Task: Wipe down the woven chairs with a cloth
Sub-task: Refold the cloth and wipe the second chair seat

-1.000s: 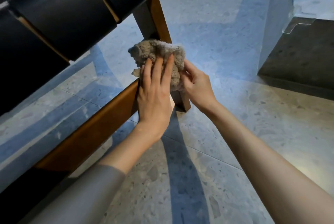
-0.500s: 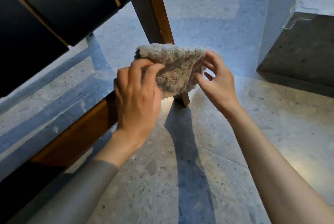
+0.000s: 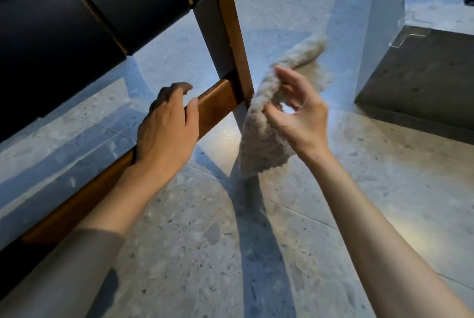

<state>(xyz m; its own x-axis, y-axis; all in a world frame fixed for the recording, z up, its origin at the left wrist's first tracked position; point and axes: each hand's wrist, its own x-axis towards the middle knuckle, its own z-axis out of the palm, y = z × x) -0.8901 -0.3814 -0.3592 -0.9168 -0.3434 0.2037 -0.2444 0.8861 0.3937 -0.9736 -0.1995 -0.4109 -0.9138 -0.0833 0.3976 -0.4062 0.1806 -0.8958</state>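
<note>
My right hand (image 3: 300, 117) pinches the fluffy cloth (image 3: 261, 143) between thumb and curled fingers, so it hangs loose in the air just beside the chair's wooden leg (image 3: 233, 43). My left hand (image 3: 166, 127) curls over the lower rail (image 3: 215, 102), steadying the frame. To wipe well I should bunch the cloth into a flat pad, then press it along rail and leg before the dark woven straps (image 3: 102, 9). I see no brand, label or writing.

One head-worn camera looks forward and down, close to the chair rail (image 3: 218, 103) and floor (image 3: 205, 253).
</note>
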